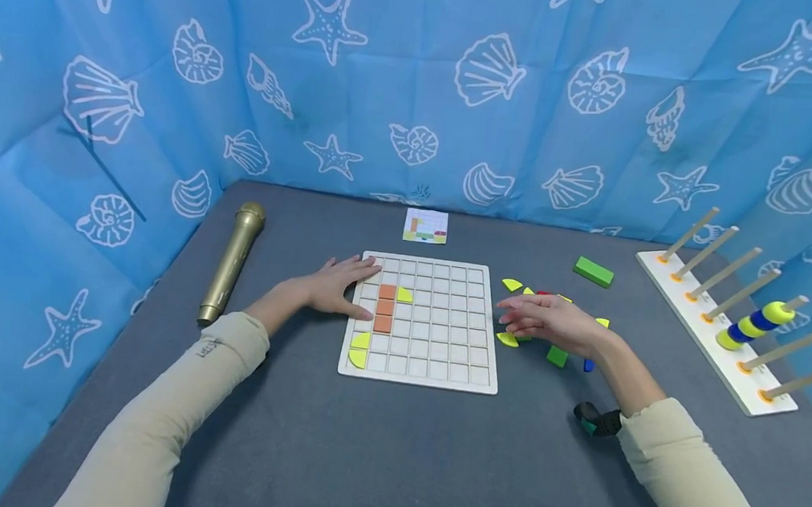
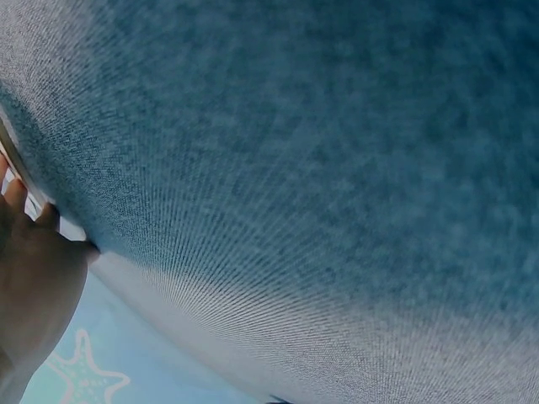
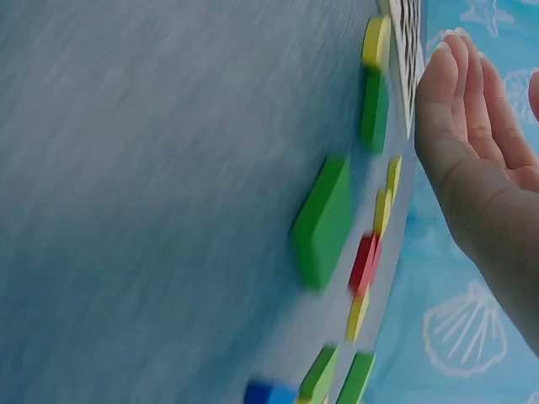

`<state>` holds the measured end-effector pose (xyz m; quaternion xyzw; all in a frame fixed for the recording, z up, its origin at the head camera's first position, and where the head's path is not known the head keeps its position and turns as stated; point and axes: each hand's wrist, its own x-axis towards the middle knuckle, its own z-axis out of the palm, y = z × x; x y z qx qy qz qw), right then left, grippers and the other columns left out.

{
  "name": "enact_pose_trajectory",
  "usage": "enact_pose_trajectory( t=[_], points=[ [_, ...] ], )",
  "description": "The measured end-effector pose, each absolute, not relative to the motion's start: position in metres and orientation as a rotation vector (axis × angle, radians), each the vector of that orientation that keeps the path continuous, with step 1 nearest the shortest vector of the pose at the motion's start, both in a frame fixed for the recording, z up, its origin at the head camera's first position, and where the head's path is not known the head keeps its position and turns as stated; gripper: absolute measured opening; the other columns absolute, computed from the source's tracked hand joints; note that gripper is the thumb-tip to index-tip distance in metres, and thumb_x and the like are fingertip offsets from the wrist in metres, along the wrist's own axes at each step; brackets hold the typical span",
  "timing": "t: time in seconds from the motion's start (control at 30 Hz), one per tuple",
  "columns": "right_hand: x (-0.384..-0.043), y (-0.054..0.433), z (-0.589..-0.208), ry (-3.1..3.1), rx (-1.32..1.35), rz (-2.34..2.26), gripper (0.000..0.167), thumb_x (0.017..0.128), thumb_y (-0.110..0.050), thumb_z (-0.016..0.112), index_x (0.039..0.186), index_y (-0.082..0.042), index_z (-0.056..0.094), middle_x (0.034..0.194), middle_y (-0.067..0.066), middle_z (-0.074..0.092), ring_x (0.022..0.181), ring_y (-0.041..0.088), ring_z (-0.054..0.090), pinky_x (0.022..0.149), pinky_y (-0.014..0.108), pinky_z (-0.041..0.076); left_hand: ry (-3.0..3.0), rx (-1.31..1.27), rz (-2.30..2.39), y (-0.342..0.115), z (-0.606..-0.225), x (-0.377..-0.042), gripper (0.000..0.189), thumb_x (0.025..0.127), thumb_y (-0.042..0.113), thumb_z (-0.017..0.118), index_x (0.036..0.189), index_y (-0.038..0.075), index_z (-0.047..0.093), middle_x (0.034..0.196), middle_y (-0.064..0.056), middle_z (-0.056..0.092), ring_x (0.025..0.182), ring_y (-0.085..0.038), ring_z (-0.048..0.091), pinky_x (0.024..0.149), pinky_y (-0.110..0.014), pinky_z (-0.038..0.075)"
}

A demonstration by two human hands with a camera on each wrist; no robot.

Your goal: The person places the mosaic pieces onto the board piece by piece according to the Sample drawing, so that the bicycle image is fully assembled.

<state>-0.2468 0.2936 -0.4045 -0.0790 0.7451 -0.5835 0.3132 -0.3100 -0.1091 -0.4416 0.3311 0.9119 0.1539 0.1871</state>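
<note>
Nearest to the camera are my two pale sleeves (image 1: 167,418), over the grey table (image 1: 394,470). With my left hand (image 1: 340,284) I touch the left side of the white board (image 1: 439,369); the fingers are apart, they lie over its upper left part, and the thumb is lower down. I do not clamp the board, my hand only rests on it. On the board, three orange squares (image 1: 385,308) make one column, one yellow quarter (image 1: 405,294) is just right of the top square, and two other yellow quarters (image 1: 358,349) lie one above the other near the lower left corner.

My right hand (image 1: 552,319) is to the right of the board, above the loose pieces (image 1: 557,356). Its fingers are close together and relaxed, and they are clamped on no piece that I can see. These pieces are yellow, green, red and blue, some partly hidden by my hand. One green block (image 1: 594,271) lies apart, farther back.

Behind the board is a small card (image 1: 425,227) with a coloured pattern. To the left lies a gold microphone (image 1: 232,266). At the far right is a white rack (image 1: 691,313) with pegs (image 1: 725,273); one peg bears yellow and blue rings (image 1: 755,324). Behind everything hangs a blue curtain (image 1: 392,83)
</note>
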Motion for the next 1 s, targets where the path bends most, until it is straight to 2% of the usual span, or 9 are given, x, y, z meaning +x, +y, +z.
enact_pose_trajectory(
  t=[0.2,0.43,0.63,0.77,0.87,1.0],
  points=[
    [-0.241,0.312,-0.406,2.007,-0.147,-1.532,0.055,0.103,-0.029,0.044,0.14,0.012,0.036,0.123,0.021,0.056,0.103,0.021,0.059,0.094,0.036,0.046,2.574,0.932,0.427,-0.112,-0.441,-0.31,0.096,0.084,0.061,0.062,0.155,0.017,0.014,0.159,-0.005,0.005,0.144,-0.027,-0.002,0.11,-0.056,-0.003],
    [-0.234,0.32,-0.407,1.997,-0.129,-1.544,0.056,0.103,-0.029,0.045,0.142,0.01,0.035,0.136,0.027,0.045,0.114,0.022,0.056,0.096,0.035,0.045,2.575,0.926,0.428,-0.112,-0.443,-0.31,0.096,0.084,0.062,0.061,0.155,0.018,0.014,0.159,-0.004,0.005,0.144,-0.026,-0.002,0.111,-0.055,-0.003],
    [-0.228,0.32,-0.408,2.002,-0.18,-1.467,0.056,0.104,-0.03,0.042,0.141,0.011,0.034,0.129,0.027,0.052,0.112,0.028,0.057,0.093,0.037,0.047,2.572,0.907,0.423,-0.109,-0.441,-0.31,0.095,0.084,0.061,0.062,0.155,0.019,0.014,0.159,-0.003,0.004,0.144,-0.025,-0.002,0.111,-0.054,-0.004],
    [-0.228,0.318,-0.408,2.037,-0.185,-1.441,0.055,0.105,-0.03,0.038,0.142,0.01,0.033,0.134,0.029,0.046,0.118,0.032,0.052,0.095,0.037,0.045,2.571,0.902,0.415,-0.109,-0.439,-0.31,0.096,0.084,0.062,0.061,0.155,0.018,0.014,0.159,-0.004,0.004,0.144,-0.026,-0.002,0.111,-0.054,-0.003],
    [-0.229,0.315,-0.407,2.072,-0.179,-1.447,0.055,0.105,-0.03,0.04,0.141,0.01,0.034,0.137,0.029,0.043,0.121,0.034,0.049,0.096,0.037,0.044,2.568,0.9,0.416,-0.108,-0.439,-0.309,0.096,0.084,0.062,0.061,0.155,0.018,0.014,0.159,-0.004,0.004,0.144,-0.026,-0.002,0.111,-0.055,-0.003],
    [-0.229,0.31,-0.407,2.114,-0.189,-1.446,0.054,0.103,-0.029,0.046,0.14,0.009,0.038,0.134,0.028,0.047,0.12,0.033,0.05,0.096,0.037,0.044,2.567,0.901,0.423,-0.107,-0.44,-0.309,0.095,0.084,0.06,0.062,0.155,0.017,0.014,0.159,-0.004,0.005,0.144,-0.026,-0.001,0.111,-0.055,-0.003]
  ],
)
